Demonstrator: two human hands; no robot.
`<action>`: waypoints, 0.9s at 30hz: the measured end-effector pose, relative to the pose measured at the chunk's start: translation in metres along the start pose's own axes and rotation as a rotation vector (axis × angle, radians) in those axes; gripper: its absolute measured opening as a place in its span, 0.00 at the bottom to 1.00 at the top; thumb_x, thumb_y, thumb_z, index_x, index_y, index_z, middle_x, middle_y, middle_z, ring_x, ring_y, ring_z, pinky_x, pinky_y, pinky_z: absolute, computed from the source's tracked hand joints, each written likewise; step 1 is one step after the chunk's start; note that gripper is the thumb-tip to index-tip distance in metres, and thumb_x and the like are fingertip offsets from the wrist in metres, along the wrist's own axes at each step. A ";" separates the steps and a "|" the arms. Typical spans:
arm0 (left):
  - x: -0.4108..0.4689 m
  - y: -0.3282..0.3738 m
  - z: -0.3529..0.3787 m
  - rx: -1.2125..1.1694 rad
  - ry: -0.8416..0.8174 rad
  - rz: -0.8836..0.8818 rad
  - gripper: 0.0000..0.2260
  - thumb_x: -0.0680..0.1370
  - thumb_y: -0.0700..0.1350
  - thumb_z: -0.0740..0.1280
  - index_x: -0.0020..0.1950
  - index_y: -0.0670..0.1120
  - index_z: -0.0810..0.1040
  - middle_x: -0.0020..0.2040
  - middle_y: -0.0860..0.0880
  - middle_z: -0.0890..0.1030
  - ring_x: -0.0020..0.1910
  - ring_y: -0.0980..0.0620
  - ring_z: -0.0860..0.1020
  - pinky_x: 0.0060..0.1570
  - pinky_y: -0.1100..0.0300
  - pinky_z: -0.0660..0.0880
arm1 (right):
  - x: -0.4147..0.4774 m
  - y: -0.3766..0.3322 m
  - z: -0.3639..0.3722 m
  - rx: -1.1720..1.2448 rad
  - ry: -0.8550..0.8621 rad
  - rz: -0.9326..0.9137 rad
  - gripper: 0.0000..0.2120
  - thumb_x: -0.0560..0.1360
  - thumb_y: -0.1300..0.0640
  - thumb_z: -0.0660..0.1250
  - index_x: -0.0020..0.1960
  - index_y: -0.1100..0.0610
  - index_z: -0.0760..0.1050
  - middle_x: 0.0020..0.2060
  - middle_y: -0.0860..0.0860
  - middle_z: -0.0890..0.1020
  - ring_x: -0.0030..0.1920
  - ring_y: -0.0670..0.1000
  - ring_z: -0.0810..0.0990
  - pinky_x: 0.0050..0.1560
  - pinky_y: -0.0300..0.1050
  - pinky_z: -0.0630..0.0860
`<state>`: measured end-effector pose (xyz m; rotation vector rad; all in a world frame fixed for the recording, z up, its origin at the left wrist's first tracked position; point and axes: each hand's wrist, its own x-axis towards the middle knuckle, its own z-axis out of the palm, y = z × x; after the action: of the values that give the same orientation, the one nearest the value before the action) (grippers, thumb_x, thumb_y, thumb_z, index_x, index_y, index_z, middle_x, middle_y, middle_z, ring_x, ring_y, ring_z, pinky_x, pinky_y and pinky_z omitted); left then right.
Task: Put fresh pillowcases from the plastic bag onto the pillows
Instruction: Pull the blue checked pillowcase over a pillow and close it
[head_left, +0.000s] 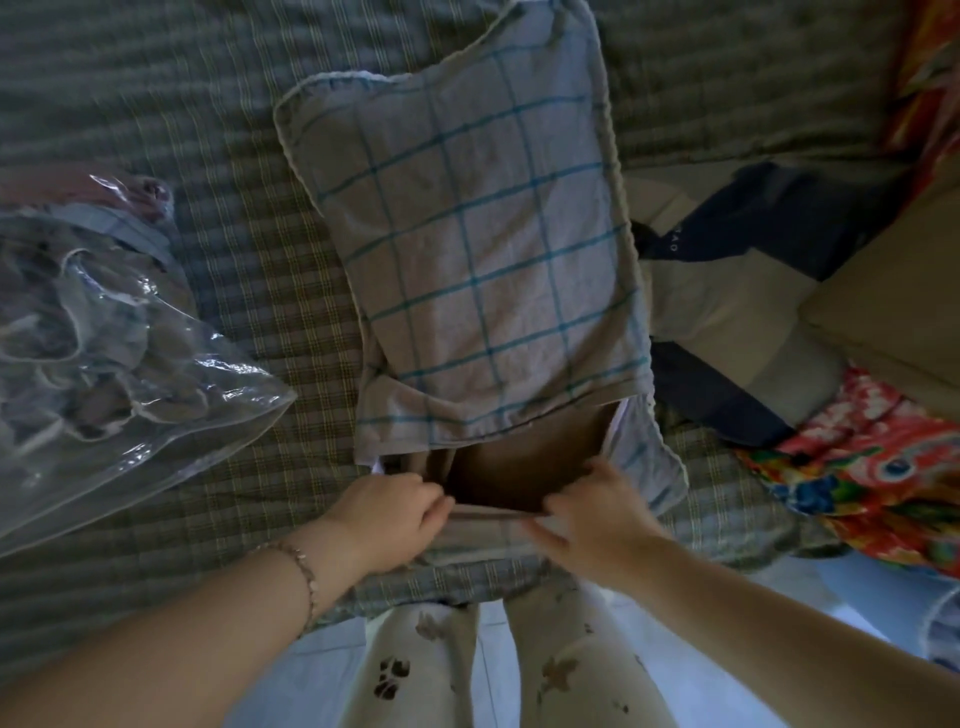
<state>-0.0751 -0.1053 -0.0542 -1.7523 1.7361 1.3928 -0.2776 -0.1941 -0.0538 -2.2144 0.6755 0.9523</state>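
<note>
A pillow lies lengthwise on the bed in a grey pillowcase (467, 249) with blue checks. The case's open end faces me, and the brown pillow (524, 467) shows in the opening. My left hand (389, 519) pinches the near hem of the opening at its left side. My right hand (597, 514) grips the same hem at its right side, fingers curled over the cloth. A clear plastic bag (119, 353) holding several bundled grey fabrics lies to the left on the bed.
The bed (218, 130) wears a green-grey plaid sheet. To the right lie a beige and navy blanket (737, 291) and a bright red floral cloth (872, 462). My legs in patterned white trousers (415, 675) stand against the bed's near edge on a pale floor.
</note>
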 end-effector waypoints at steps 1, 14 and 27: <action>0.012 0.011 -0.002 -0.008 0.007 -0.031 0.15 0.81 0.52 0.52 0.48 0.47 0.74 0.45 0.50 0.74 0.45 0.49 0.77 0.41 0.57 0.69 | -0.017 0.026 0.001 -0.050 0.094 0.022 0.20 0.78 0.41 0.52 0.43 0.51 0.77 0.39 0.48 0.80 0.45 0.50 0.77 0.64 0.50 0.62; 0.159 0.145 -0.003 0.330 -0.019 0.092 0.13 0.79 0.39 0.58 0.63 0.41 0.72 0.60 0.41 0.76 0.57 0.41 0.76 0.48 0.52 0.73 | -0.052 0.101 0.031 0.100 0.505 -0.169 0.10 0.70 0.52 0.59 0.39 0.50 0.78 0.35 0.45 0.77 0.37 0.47 0.77 0.44 0.39 0.66; 0.062 0.060 -0.006 -0.146 0.058 -0.070 0.22 0.78 0.62 0.52 0.53 0.49 0.78 0.52 0.47 0.81 0.52 0.46 0.78 0.48 0.57 0.72 | -0.009 0.100 -0.012 -0.067 0.493 0.048 0.13 0.55 0.56 0.81 0.33 0.51 0.78 0.29 0.48 0.77 0.31 0.53 0.78 0.35 0.46 0.75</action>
<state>-0.1387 -0.1600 -0.0759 -1.9288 1.6210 1.4863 -0.3434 -0.2684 -0.0750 -2.5267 0.9275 0.4496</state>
